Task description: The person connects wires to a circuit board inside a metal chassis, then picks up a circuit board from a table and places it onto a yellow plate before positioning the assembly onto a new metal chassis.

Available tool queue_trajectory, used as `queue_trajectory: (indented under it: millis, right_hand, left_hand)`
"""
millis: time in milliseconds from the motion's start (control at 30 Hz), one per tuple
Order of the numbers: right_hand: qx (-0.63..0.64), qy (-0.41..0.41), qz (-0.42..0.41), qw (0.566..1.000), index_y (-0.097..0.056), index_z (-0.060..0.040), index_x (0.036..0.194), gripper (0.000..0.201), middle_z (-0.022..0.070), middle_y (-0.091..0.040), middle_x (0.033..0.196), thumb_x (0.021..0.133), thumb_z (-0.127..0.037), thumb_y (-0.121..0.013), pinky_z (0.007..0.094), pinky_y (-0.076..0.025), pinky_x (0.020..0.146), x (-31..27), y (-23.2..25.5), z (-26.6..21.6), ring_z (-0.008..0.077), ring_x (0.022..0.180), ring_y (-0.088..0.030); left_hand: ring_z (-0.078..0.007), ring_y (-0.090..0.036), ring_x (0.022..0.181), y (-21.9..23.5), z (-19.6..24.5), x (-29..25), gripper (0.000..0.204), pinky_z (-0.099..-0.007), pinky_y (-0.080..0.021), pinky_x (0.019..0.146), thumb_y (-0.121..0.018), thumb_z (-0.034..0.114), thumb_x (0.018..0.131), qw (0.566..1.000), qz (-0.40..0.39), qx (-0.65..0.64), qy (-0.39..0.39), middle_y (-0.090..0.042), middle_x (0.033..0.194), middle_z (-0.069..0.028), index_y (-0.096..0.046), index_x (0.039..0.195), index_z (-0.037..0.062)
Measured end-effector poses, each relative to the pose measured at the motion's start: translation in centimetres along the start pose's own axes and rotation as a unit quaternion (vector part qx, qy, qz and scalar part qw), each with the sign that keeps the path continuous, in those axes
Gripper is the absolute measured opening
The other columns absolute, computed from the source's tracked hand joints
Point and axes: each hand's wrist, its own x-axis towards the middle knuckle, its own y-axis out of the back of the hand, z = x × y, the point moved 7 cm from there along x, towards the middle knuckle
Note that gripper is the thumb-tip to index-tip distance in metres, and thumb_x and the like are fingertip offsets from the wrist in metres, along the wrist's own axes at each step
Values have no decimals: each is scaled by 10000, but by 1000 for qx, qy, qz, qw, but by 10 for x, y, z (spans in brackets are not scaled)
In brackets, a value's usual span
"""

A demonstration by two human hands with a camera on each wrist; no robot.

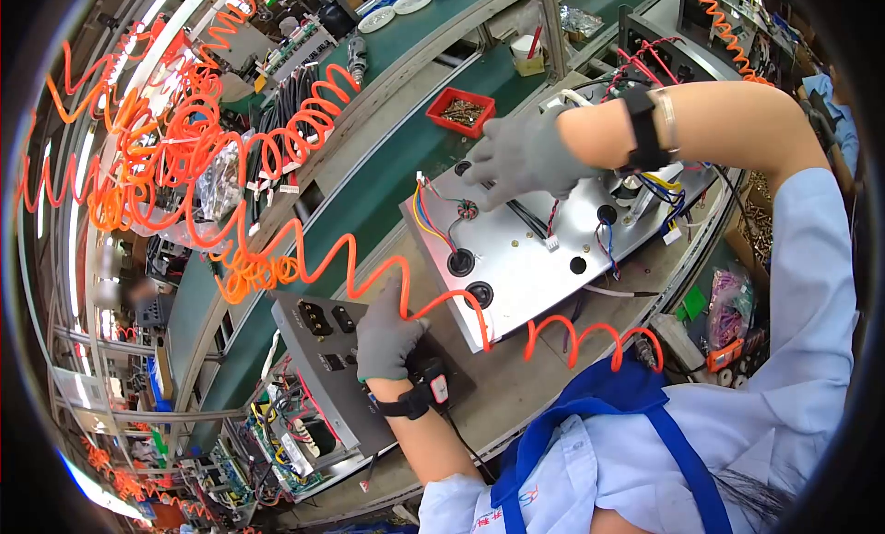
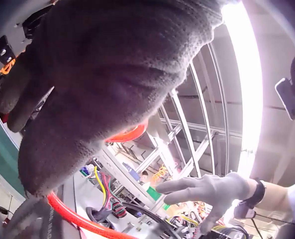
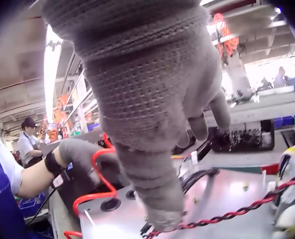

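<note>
1. Head view: metal plate (image 1: 516, 281) lies flat on the tabletop (image 1: 530, 377), broad face up with its round holes showing. Its long axis runs obliquely, near end toward your left hand (image 1: 390, 339), far end toward your right forearm. No clear front to read.
2. Same view: your right hand (image 1: 533, 156) is over the plate's far half, fingers spread. Left fingers lie at the dark panel (image 1: 304, 350); whether they pinch its edge, cannot tell.
3. Same view, risk: the orange coiled hose (image 1: 572, 359) crosses above the panel and the plate's near edge. If you sweep an arm through it, it could snag the coloured leads (image 1: 427, 222) and tug them.
4. Left wrist view: hose passes right by your left fingertips. Lift carelessly and it may catch the glove, shifting the panel. Your right fingers read long and apart here, plate's wiring below them.
5. Right wrist view: one right fingertip is at the end of the twisted red-and-black wire (image 3: 228, 216); touching or merely in front, cannot tell. Others bend loosely. Wire runs obliquely across the shiny face. A glove fibre hooking its end could strain the joint; leaning hard could trap wires against the metal.
</note>
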Motion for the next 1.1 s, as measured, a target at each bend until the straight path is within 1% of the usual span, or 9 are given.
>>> queue_trajectory:
  millis: [200, 333, 533, 667, 700, 733, 867, 933, 1100]
  right_hand:
    - [-81, 16, -121, 989, -535, -277, 1276, 526, 27, -434, 1397, 781, -204, -695, 391, -454, 929, 42, -59, 1, 252, 1219, -461]
    - [24, 81, -47, 995, -646, -191, 1104, 287, 20, -575, 1207, 817, -189, -648, 389, -493, 843, 46, -45, 13, 240, 1091, -550]
    - [448, -174, 73, 874, -651, -78, 960, 186, 77, -596, 760, 878, -241, -616, 373, -465, 644, 42, -14, 67, 212, 684, -590]
    - [429, -217, 127, 868, -661, -60, 965, 297, 107, -585, 739, 937, -341, -570, 396, -455, 654, 63, -18, 78, 225, 674, -584]
    - [415, -209, 128, 877, -667, -56, 968, 310, 117, -599, 748, 924, -351, -583, 405, -457, 675, 74, -20, 72, 248, 703, -597]
    - [401, -198, 127, 885, -674, -52, 971, 324, 127, -613, 757, 911, -361, -596, 415, -459, 696, 83, -18, 62, 271, 732, -610]
    - [375, -207, 26, 903, -699, -50, 974, 337, 144, -675, 864, 842, -357, -657, 415, -481, 751, 114, -24, 39, 309, 843, -648]
    - [358, -205, 20, 911, -710, -61, 964, 331, 140, -690, 901, 819, -356, -673, 414, -490, 755, 121, -21, 31, 312, 863, -657]
    - [389, -199, -24, 899, -708, -78, 996, 290, 115, -691, 946, 799, -288, -682, 394, -497, 760, 135, -35, 34, 280, 899, -656]
  left_hand:
    - [-317, -658, 980, -13, -40, 17, 724, -408, -532, 840, -743, 110, 705, 977, -1, 177, 120, -670, 1096, -160, -482, 1380, 134]
    - [-148, -641, 692, -22, 15, 36, 503, -264, -515, 627, -703, 119, 793, 917, 90, -387, 20, -687, 998, -79, -562, 1268, 30]
    - [-66, -542, 579, -47, 61, 42, 219, -222, -409, 477, -717, 91, 783, 833, -130, -534, 69, -630, 776, -17, -645, 967, -3]
    - [-54, -476, 516, -73, 1, 56, 77, -208, -366, 437, -648, 99, 853, 761, 63, -639, 92, -566, 690, 7, -611, 874, 36]
    - [-60, -469, 518, -86, 0, 68, 45, -217, -369, 434, -621, 95, 875, 531, -92, -841, 51, -546, 671, 1, -608, 898, 58]
    - [-60, -469, 518, -91, -2, 65, 45, -217, -369, 434, -621, 95, 875, 531, -92, -841, 56, -546, 671, 1, -608, 898, 58]
    - [-144, -571, 631, -96, -44, 65, 163, -284, -479, 531, -598, 113, 863, 756, 116, -634, 114, -591, 831, -78, -601, 1010, 41]
    - [-278, -629, 871, -63, -32, 52, 295, -379, -520, 752, -627, 114, 822, 894, 442, -25, 74, -619, 946, -150, -594, 1093, 1]
    - [-405, -510, 1174, -45, 19, 57, 565, -433, -426, 1002, -631, 177, 830, 985, 69, -142, -62, -481, 1363, -208, -461, 1354, 51]
